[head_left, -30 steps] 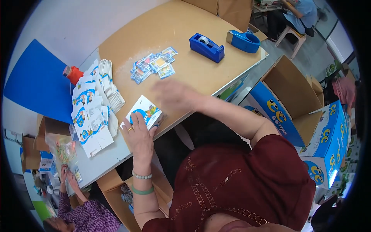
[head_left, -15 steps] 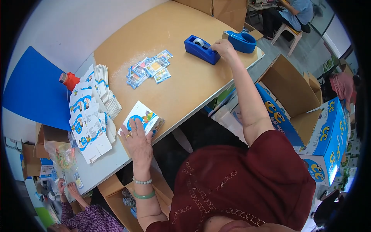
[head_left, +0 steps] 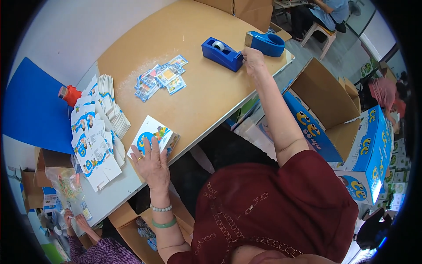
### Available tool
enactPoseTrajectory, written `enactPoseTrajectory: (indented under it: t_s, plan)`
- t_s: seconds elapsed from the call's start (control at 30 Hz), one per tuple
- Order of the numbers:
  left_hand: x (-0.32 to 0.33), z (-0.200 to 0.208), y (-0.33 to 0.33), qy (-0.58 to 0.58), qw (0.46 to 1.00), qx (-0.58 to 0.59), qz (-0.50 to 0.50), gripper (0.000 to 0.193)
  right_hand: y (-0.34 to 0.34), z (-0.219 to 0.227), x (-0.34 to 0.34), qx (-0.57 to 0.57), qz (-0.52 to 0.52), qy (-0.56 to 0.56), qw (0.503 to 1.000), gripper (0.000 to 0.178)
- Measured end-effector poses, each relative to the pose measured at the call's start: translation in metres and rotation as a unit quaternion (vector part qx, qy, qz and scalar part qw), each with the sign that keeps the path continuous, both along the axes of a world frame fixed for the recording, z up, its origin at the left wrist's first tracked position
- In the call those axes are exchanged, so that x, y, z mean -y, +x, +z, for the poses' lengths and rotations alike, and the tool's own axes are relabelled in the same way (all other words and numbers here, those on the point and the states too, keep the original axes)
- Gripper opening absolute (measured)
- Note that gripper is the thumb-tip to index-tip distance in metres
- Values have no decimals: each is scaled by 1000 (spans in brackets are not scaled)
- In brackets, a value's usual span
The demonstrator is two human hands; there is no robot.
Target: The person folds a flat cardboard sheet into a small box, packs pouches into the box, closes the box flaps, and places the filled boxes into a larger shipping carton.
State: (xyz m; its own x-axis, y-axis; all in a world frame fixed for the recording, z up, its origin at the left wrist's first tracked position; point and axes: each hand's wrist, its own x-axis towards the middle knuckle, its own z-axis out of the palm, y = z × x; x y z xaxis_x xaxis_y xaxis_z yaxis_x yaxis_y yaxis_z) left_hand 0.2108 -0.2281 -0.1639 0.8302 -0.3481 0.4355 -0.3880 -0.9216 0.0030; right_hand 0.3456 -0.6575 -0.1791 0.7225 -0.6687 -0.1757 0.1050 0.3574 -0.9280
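Note:
My left hand (head_left: 150,165) lies with its fingers spread over a small white box (head_left: 157,130) with blue and fruit-coloured print, near the table's front edge. At the far right, my right hand (head_left: 253,60) is closed in a pinch at the cutting end of a blue tape dispenser (head_left: 221,54), where the tape comes off. The strip between the fingertips is too fine to see clearly. A clear roll (head_left: 217,45) sits in the dispenser. Just beyond my right hand is a second blue tape dispenser (head_left: 267,43) with a ring shape.
Small printed sachets (head_left: 162,78) lie piled mid-table. Flat white cartons (head_left: 93,141) are stacked at left, beside a red object (head_left: 70,95) and a blue panel (head_left: 39,105). An open blue carton (head_left: 317,125) stands at right. Another person's hands (head_left: 79,221) work at lower left.
My right hand has come down a little against the dispenser's cutting end. My left hand stays on the box. The whole view has shifted slightly.

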Motion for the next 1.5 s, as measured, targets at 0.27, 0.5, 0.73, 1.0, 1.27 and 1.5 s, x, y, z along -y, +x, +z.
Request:
enactPoseTrajectory:
  t_s: [0.27, 0.5, 0.73, 1.0, 1.27, 1.5]
  plan:
    - [-1, 1, 0, 20, 1000, -9, 2, 45, -28, -2, -18, -34, 16, -68, 997, 13]
    - [-4, 5, -1, 40, 999, -20, -5, 50, -41, 0, -12, -34, 58, -126, 990, 9]
    - [-4, 2, 0, 38, 999, -14, -7, 49, -40, -8, 4, -30, 113, -68, 991, 9]
    - [-5, 0, 0, -11, 999, 31, -24, 44, -56, -25, -4, -61, 138, -117, 982, 11]
    - [16, -18, 12, -123, 986, 114, 8, 32, -119, 6, -211, 113, 402, -51, 907, 7]
    - [11, -17, 5, -219, 968, 119, -24, 23, -124, -3, -287, 102, 421, 25, 901, 6]
